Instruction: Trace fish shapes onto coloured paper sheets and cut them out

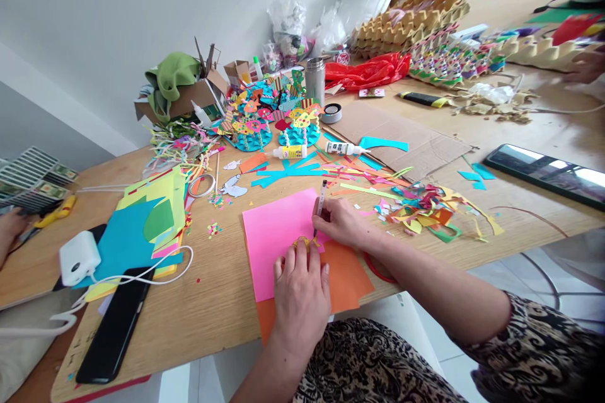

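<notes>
A sheet of pink paper (265,233) lies over orange paper (347,277) near the table's front edge. My left hand (302,289) rests on the pink sheet with its fingers stretched out, their tips pressing a small yellow paper cutout (302,242) against it. Most of the cutout is hidden under those fingertips. In my right hand (343,223), closed, is a slim white pen (322,196) with a dark top end. It stands nearly upright, its lower end down at the cutout's right edge.
Colourful paper fish models (278,113) and glue bottles (290,152) stand or lie behind the pink sheet. Paper scraps (425,208) are heaped to the right. A black phone (116,327) and a white power bank (79,257) with a cable lie left. Other people's hands (588,66) show at both sides.
</notes>
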Action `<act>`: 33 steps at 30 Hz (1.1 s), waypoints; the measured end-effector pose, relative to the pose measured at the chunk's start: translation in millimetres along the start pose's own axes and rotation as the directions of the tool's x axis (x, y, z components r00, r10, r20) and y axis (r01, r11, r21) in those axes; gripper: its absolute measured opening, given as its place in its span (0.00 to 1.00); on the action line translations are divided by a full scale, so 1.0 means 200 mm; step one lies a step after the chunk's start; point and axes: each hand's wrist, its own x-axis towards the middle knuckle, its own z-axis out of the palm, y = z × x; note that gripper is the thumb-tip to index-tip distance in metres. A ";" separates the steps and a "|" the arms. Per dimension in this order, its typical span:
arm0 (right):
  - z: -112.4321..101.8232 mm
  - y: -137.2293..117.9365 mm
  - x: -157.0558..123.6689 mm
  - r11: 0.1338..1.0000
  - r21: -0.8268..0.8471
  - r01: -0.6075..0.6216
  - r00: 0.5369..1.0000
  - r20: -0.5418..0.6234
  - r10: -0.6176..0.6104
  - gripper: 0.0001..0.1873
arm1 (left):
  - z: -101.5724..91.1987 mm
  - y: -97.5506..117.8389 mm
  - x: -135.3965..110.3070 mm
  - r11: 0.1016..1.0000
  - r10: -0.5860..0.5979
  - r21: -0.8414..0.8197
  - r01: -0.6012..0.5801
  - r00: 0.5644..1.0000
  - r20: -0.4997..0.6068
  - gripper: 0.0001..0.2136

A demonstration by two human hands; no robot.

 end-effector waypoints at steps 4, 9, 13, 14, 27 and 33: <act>0.00 0.01 0.00 1.000 -0.017 -0.006 1.000 -0.010 0.006 0.07 | 0.00 0.00 0.01 1.000 0.001 -0.002 -0.001 1.000 0.011 0.17; -0.02 0.00 0.01 0.998 -0.058 -0.035 0.999 0.018 0.036 0.07 | -0.01 0.00 0.01 1.000 -0.003 -0.004 0.003 1.000 0.026 0.17; -0.07 -0.03 -0.02 0.994 -0.089 -0.066 0.993 0.089 0.074 0.06 | -0.02 -0.01 0.02 1.000 0.005 -0.016 -0.005 0.999 0.049 0.17; -0.08 -0.04 -0.03 0.993 -0.083 -0.079 0.991 0.104 0.087 0.06 | -0.02 -0.01 0.02 1.000 0.009 -0.017 -0.008 0.999 0.052 0.17; -0.02 0.01 -0.10 0.983 0.064 -0.170 0.984 -0.049 0.174 0.07 | 0.00 -0.02 0.02 1.000 0.008 -0.025 -0.006 0.999 0.046 0.17; -0.02 0.01 -0.10 0.983 0.066 -0.174 0.982 -0.062 0.178 0.07 | 0.00 -0.01 0.02 0.999 0.009 -0.034 -0.008 0.999 0.042 0.18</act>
